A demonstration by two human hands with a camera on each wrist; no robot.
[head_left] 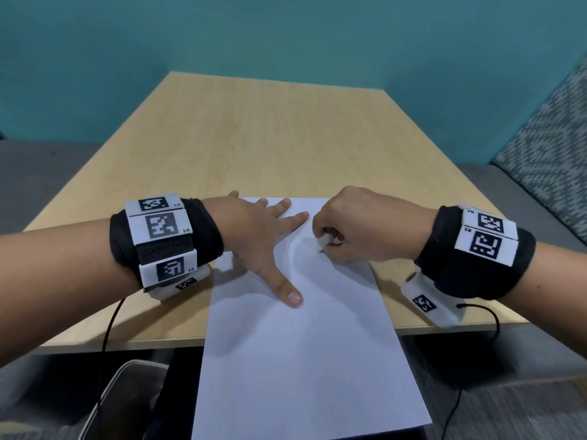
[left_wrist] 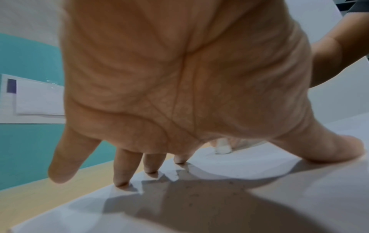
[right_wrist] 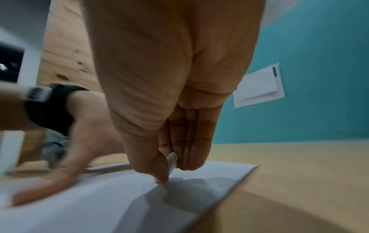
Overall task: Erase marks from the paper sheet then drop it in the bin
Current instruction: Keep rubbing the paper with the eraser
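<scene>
Paper sheet (head_left: 295, 328) flat under splayed left hand (head_left: 254, 239), beside right hand (head_left: 359, 227) pinching white eraser (head_left: 325, 240) against it.

Looks like an office breakout nook or meeting booth to me. Light wood-laminate counter (head_left: 254, 128) pushed up against a flat teal wall (head_left: 286, 36), grey upholstered bench seating (head_left: 38, 179) along the sides, a patterned teal cushion back (head_left: 546, 147) on the right, and a white notice sheet (right_wrist: 259, 86) stuck to the wall.
</scene>
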